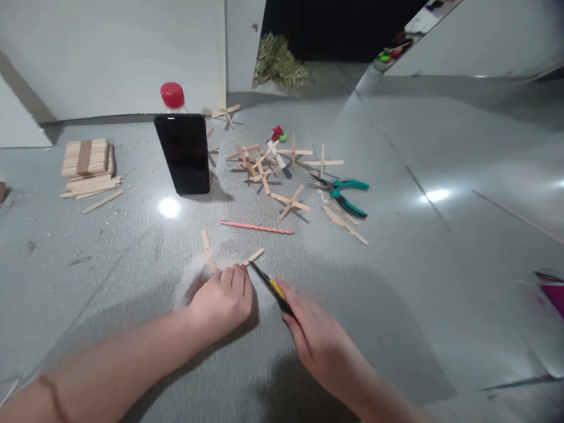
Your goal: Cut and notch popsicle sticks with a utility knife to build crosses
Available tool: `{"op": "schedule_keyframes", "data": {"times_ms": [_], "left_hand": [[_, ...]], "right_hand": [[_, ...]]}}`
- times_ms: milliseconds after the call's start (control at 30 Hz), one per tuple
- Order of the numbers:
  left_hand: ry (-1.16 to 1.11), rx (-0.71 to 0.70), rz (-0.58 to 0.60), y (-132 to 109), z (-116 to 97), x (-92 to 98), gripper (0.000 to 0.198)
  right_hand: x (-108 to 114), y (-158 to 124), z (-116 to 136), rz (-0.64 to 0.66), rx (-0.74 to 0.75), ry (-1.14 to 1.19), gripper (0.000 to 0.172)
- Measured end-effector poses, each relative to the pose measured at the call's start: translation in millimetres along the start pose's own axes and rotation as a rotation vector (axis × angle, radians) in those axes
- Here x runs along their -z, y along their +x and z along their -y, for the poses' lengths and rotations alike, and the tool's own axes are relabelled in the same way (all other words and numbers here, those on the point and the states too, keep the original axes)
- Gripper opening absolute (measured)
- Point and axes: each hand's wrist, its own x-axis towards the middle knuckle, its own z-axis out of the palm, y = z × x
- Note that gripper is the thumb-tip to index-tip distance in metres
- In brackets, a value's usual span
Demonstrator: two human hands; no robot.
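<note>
My left hand [229, 294] is closed low over the grey surface, fingers pressed around a wooden craft stick [255, 256] whose free end points up and to the right. Closed in my right hand [315, 329] is a black and yellow utility knife [268, 282]. Its blade tip meets the stick just beside my left fingers. Another craft stick [207, 247] lies just beyond my left hand, its near end close to the knuckles. A pink pencil [258, 227] rests crosswise past both hands.
A black phone [187, 155] stands upright before a red-capped bottle [172, 96]. Bundled craft sticks [86, 157] lie left. Several crossed-stick pieces [291, 202] and a white glue tube-like object [277, 155] spread mid-back. Teal-handled pliers [343, 191] and split sticks [346, 225] lie right.
</note>
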Motion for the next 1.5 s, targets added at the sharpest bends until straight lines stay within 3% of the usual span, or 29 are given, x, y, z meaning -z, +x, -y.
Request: {"op": "schedule_keyframes", "data": {"times_ms": [200,733,1167,1500], "left_hand": [[-0.028,-0.011,-0.036,1,3,-2.2,0.026],[-0.101,0.037,-0.086,5,4,-4.5,0.03],[-0.077,0.144,0.026,12,-7,-9.8,0.032],[-0.081,0.124,-0.054,17,-7,-11.9,0.029]], "right_hand": [[4,6,1,0.067,-0.019,0.086,0.066],[1,0,-5,0.138,-0.016,0.088,0.073],[3,3,-3,0.165,0.055,-0.164,0.068],[6,13,2,0.175,0.118,-0.244,0.072]]}}
